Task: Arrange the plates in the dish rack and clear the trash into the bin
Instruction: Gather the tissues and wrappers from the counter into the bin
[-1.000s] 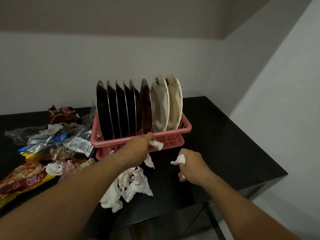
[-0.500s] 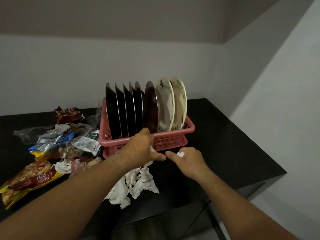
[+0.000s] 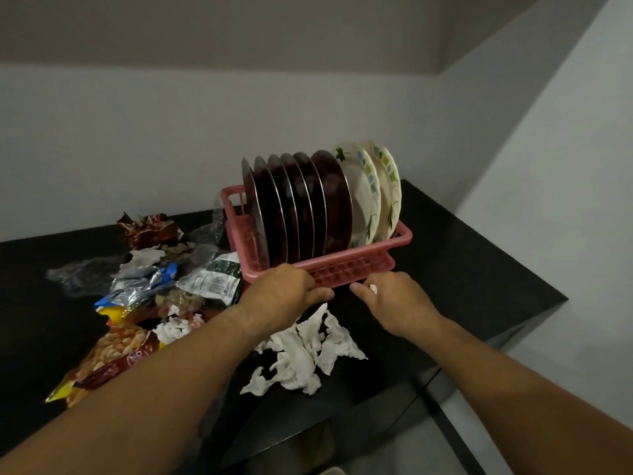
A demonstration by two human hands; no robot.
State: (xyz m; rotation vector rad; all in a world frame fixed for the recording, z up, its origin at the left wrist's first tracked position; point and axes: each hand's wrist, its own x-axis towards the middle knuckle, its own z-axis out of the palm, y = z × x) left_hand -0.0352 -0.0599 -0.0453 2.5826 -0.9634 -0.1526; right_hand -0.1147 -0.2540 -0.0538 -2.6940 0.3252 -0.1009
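Observation:
A pink dish rack (image 3: 363, 259) stands on the black counter (image 3: 462, 269). It holds several dark steel plates (image 3: 301, 207) on edge and two white floral plates (image 3: 368, 197) at its right end. My left hand (image 3: 284, 296) lies against the rack's front wall, fingers stretched to the right. My right hand (image 3: 394, 299) is just right of it, below the rack's front, pinching a small white tissue scrap (image 3: 373, 289). A pile of crumpled white tissues (image 3: 308, 351) lies on the counter below both hands.
Snack wrappers and foil packets (image 3: 147, 286) are heaped left of the rack, with a yellow-and-red snack bag (image 3: 113, 358) nearer me. The counter ends in a corner at the right (image 3: 561, 298), near a white wall. No bin is in view.
Both hands rose from the tissue pile to the rack's front wall. My left hand no longer shows the tissue piece it pinched. The rack now sits farther from the tissue pile.

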